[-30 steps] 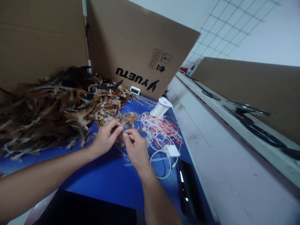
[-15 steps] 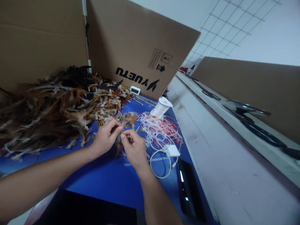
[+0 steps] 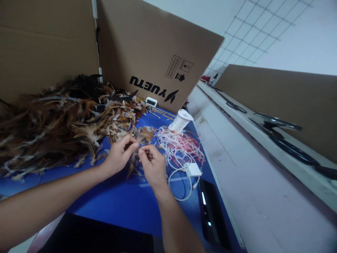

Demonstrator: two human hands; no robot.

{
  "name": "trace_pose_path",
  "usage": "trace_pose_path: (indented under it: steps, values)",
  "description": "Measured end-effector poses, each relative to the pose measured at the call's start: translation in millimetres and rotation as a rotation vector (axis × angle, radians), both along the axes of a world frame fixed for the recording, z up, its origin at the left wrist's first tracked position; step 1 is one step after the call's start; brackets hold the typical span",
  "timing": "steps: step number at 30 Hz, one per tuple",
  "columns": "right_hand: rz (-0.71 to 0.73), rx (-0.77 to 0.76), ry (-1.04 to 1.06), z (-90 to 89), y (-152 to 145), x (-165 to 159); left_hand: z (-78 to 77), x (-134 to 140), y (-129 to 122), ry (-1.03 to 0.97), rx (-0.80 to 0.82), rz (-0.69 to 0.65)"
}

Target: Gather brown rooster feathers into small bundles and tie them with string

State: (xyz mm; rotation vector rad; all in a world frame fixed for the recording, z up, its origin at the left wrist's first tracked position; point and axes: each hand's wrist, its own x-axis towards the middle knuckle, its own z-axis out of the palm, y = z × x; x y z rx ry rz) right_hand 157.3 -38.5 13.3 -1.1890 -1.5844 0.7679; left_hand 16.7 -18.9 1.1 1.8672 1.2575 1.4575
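My left hand (image 3: pixel 121 153) is closed in a pinch, thumb against forefinger, on a small brown feather (image 3: pixel 131 168) whose dark tip hangs below the fingers. Close beside it, my right hand (image 3: pixel 153 165) is also pinched shut; whatever lies between its fingertips is too small to make out. Just past the fingertips there is a fluffy grey-brown feather tuft (image 3: pixel 145 133). A large heap of brown, black and cream feathers (image 3: pixel 52 130) spreads to the left of both hands, on the blue tabletop (image 3: pixel 113 207).
Right of my hands lie tangled white and red strips (image 3: pixel 181 144), a white spool (image 3: pixel 181 120), a white adapter (image 3: pixel 194 169) with cable and a black glossy device (image 3: pixel 214 214). Cardboard panels (image 3: pixel 147 42) stand behind, near a small white digital display (image 3: pixel 151 102). A ledge (image 3: pixel 263 130) holds scissors.
My right hand has shifted slightly right, its fingertips drawing a little away from the left. The left hand stays nearly in place, and the hanging feather shows slightly more.
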Motion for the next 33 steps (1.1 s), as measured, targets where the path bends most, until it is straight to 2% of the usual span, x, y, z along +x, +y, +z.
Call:
trace_pose_path:
  steps: [7, 10, 16, 23, 33]
  values:
    - [-0.056, 0.055, -0.091, 0.9, 0, 2, 3.0, 2, 0, -0.176, -0.134, -0.081]
    - [-0.074, 0.047, -0.061, 2.4, 1, 3, 4.1, 2, 2, -0.227, -0.168, -0.096]
    - [-0.046, 0.034, 0.031, 7.7, 0, 5, 1.6, 0, 4, -0.128, -0.136, -0.065]
    - [-0.05, 0.053, -0.01, 9.1, 1, 7, -0.4, 1, 3, -0.01, -0.085, -0.062]
    - [-0.031, 0.024, -0.049, 11.4, 2, 11, 1.2, -3, 6, 0.172, 0.076, -0.03]
